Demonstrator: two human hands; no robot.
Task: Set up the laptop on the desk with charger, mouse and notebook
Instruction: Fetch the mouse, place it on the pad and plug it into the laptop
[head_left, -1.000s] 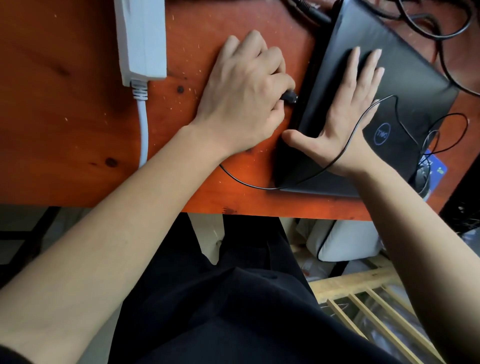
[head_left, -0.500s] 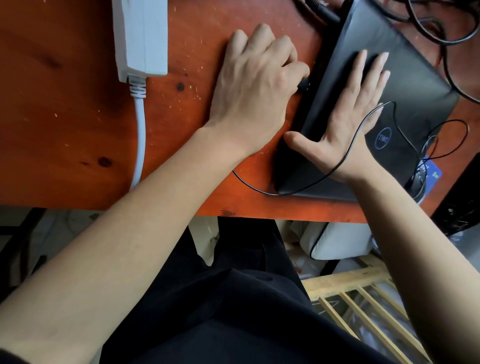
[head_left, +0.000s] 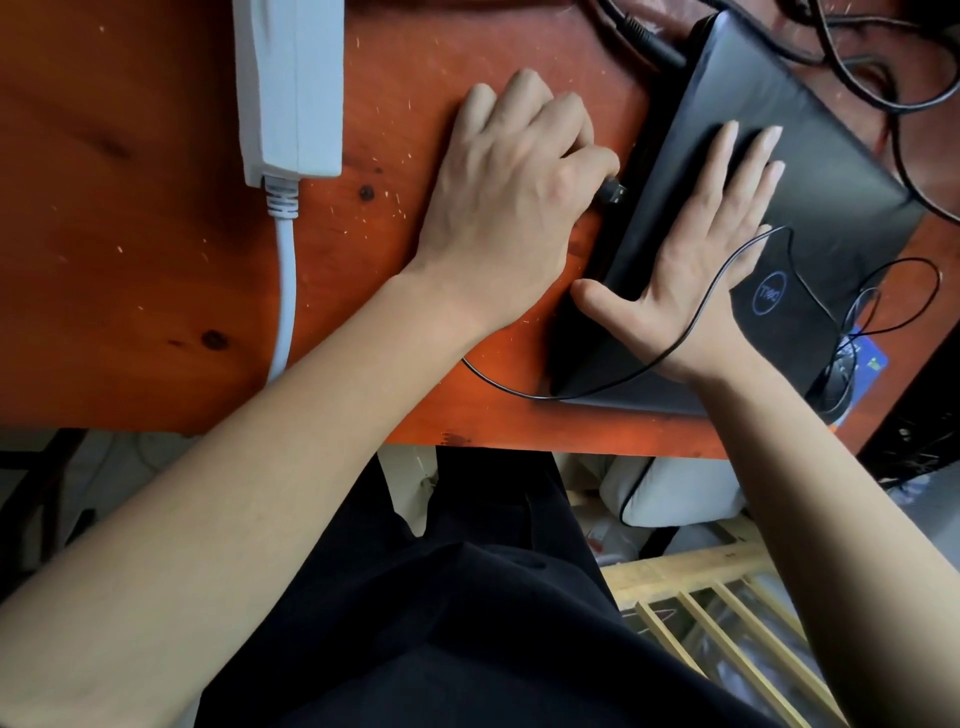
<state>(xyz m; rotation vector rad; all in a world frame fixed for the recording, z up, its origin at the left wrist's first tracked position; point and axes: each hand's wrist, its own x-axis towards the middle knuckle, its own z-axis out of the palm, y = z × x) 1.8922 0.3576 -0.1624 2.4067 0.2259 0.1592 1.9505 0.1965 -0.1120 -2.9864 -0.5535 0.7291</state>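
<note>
A closed black laptop (head_left: 810, 171) lies slanted on the orange wooden desk (head_left: 156, 260). My right hand (head_left: 706, 249) presses flat on its lid, fingers straight. My left hand (head_left: 514, 192) pinches a small black USB plug (head_left: 614, 191) beside the laptop's left edge. The plug's thin black cable (head_left: 519, 391) runs under my left wrist, over my right hand and across the lid to the black mouse (head_left: 839, 379) at the laptop's right corner. A thicker black charger plug (head_left: 649, 36) sits at the laptop's far left corner. No notebook is visible.
A white power strip (head_left: 291, 88) with a white cord (head_left: 284, 291) lies on the desk to the left. Tangled black cables (head_left: 883, 78) lie beyond the laptop. A blue card (head_left: 867, 358) sits under the mouse. Below the desk edge are my dark trousers and a wooden slatted frame (head_left: 727, 623).
My left hand has shifted the USB plug along the laptop's left edge; the plug tip now shows just outside that edge. My right hand stays flat on the lid.
</note>
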